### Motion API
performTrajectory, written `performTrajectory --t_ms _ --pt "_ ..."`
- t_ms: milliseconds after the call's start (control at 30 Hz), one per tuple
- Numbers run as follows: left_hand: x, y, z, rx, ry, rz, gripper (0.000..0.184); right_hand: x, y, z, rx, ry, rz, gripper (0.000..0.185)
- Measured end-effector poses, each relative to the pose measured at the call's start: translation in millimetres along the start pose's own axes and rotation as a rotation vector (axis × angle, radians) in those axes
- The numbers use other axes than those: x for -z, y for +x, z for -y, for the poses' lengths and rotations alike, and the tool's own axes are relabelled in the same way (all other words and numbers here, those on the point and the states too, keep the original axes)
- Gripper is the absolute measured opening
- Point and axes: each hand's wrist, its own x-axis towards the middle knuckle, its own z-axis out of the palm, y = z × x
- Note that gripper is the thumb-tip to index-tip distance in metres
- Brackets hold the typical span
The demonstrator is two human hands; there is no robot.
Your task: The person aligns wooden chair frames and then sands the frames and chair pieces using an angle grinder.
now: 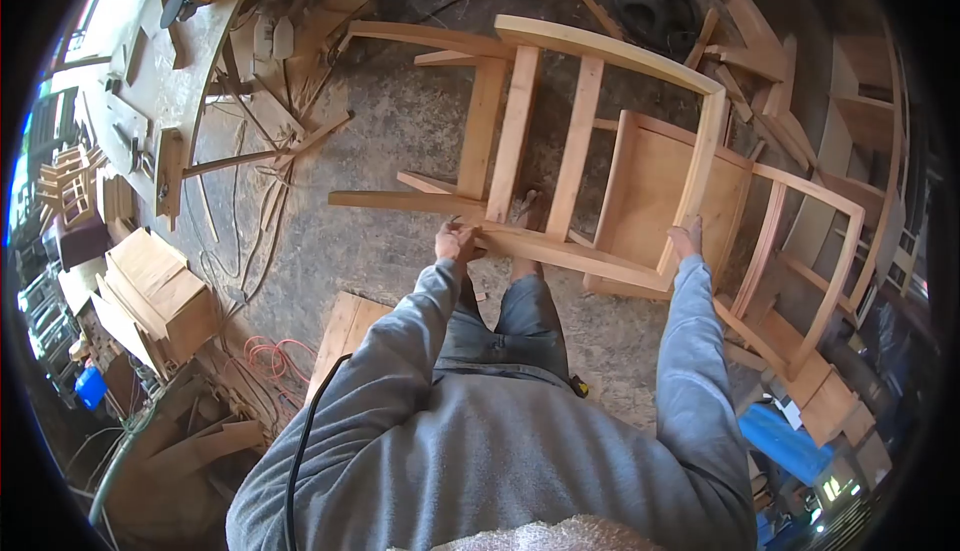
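Observation:
An unfinished wooden chair frame (575, 243) lies tipped in front of me, its legs pointing left and its slatted back toward the right. My left hand (456, 242) is closed on the near side rail, close to where the leg meets the back. At the near right corner of the back, my right hand (686, 238) grips the frame, with its fingers partly hidden by the wood. Just beyond that corner is a wooden panel with a raised rim (650, 196), partly seen through the frame.
Another wooden chair frame (850, 251) stands at the right. A workbench (160, 61) with tools is at the upper left, and stacked wooden boards (160, 291) sit below it. Cables (262, 236) and a red hose (270, 359) lie on the floor (385, 116).

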Motion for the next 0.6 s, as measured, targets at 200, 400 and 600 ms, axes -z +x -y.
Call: performTrajectory --t_ms 200,400,600 --pt "-1.2 -6.9 12.0 0.006 0.103 0.165 0.054 3.2 -0.1 -44.6 0.028 0.025 -0.196 0.098" --pt "-0.9 -17.1 9.0 0.016 0.167 0.219 0.056 -2.3 7.3 -43.4 0.104 -0.01 -0.303 0.076" --pt "2.9 -8.9 9.1 0.028 0.342 0.149 0.057 -13.8 -11.2 -31.7 0.082 0.067 -0.256 0.073"
